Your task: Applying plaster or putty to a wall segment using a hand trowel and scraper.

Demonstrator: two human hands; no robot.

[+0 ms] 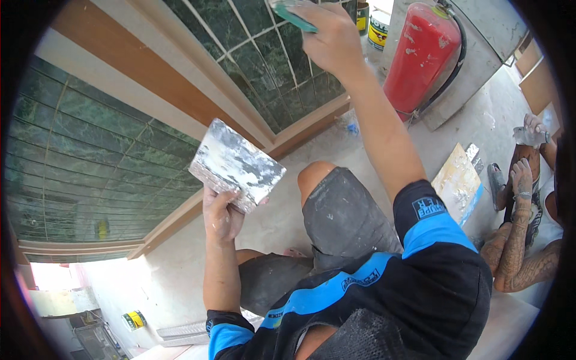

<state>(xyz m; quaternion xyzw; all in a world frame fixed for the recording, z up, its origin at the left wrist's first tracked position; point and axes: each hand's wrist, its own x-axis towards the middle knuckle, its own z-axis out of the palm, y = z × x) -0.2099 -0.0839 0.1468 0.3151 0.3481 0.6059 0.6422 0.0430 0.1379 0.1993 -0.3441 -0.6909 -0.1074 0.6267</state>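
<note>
My left hand (223,215) grips a flat rectangular plate (239,163) from below, thumb on its near edge. White paste is smeared over the plate's dark top. Raised at the upper middle, my right hand (333,37) has its fingers closed round a flat green tool (294,18), probably a spreader; its far end runs toward the picture's rim. Behind that tool is a panel of dark green marbled tiles (264,51) with pale lines between them. Whether the tool touches the tiles I cannot tell.
Brown and cream framing (150,54) divides the panel from another green tiled one (84,162) at left. A red fire extinguisher (417,57) stands upper right, near a paint can (378,30). A paste-covered board (459,180) lies by a seated person (528,210). Another can (133,320) stands lower left.
</note>
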